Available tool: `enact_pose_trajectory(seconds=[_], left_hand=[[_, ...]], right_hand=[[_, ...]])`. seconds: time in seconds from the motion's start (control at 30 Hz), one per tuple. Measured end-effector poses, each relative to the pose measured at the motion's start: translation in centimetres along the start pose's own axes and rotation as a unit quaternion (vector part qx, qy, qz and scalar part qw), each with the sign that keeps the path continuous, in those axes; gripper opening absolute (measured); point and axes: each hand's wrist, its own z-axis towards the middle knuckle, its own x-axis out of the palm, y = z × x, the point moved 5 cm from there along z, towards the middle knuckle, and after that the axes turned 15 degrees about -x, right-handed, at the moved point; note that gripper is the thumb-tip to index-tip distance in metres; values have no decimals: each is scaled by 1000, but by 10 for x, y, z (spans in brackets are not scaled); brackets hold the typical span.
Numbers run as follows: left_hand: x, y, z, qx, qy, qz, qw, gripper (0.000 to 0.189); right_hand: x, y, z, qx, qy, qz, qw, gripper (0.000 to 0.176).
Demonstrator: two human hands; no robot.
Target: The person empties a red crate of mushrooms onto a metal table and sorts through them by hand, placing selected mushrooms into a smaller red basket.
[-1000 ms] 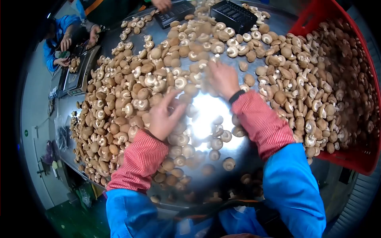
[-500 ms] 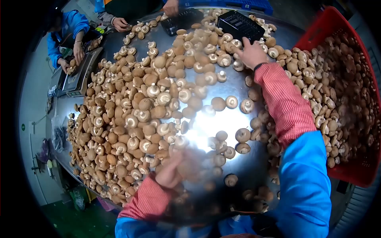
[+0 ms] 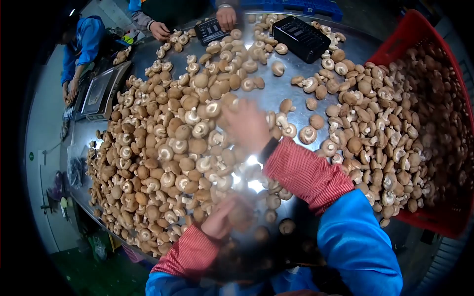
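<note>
Brown shiitake mushrooms [image 3: 153, 172] with pale stems cover much of the steel table [image 3: 296, 64] in a broad heap. At the heap's lower right edge, my left hand [image 3: 221, 219] is curled around a blurred brown mushroom [image 3: 242, 217]. My right hand [image 3: 246, 126] reaches over the right edge of the heap, at the middle of the table. Motion smears its fingers, so I cannot tell whether they grip a mushroom. A few loose mushrooms [image 3: 308, 134] lie just right of that hand.
A red crate [image 3: 456, 74] full of mushrooms lies tipped at the right, with more spread before it. Black trays [image 3: 301, 37] are at the far edge, where a person's hands [image 3: 227, 18] work. Another person in blue [image 3: 89, 42] stands near a scale [image 3: 101, 93].
My right hand has swept from the far mushrooms beside the black tray toward me and left. Mushrooms near that tray have shifted. My left hand has moved slightly down and right.
</note>
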Motion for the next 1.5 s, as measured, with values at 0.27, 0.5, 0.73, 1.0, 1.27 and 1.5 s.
enact_pose_trajectory(seconds=[0.27, 0.5, 0.73, 1.0, 1.27, 1.5], left_hand=[[6, 15, -28, -18, -44, -23, 999, 36], [-5, 53, -53, -51, -43, -39, 997, 32], [0, 59, -51, -45, -52, 11, 998, 29], [18, 55, -47, -28, -34, 1, 999, 25], [29, 55, -36, -11, -39, -28, 999, 40], [40, 64, -32, -24, -68, -7, 997, 44]], right_hand=[[-36, 109, -117, -161, 65, 107, 979, 57], [-75, 95, -140, -209, -21, 262, 942, 45], [-34, 21, -88, -68, -15, 169, 983, 26], [-16, 22, -71, -75, -49, 158, 983, 27], [-27, 32, -107, 20, -121, 213, 969, 22], [-8, 31, -68, 44, -86, 59, 994, 21]])
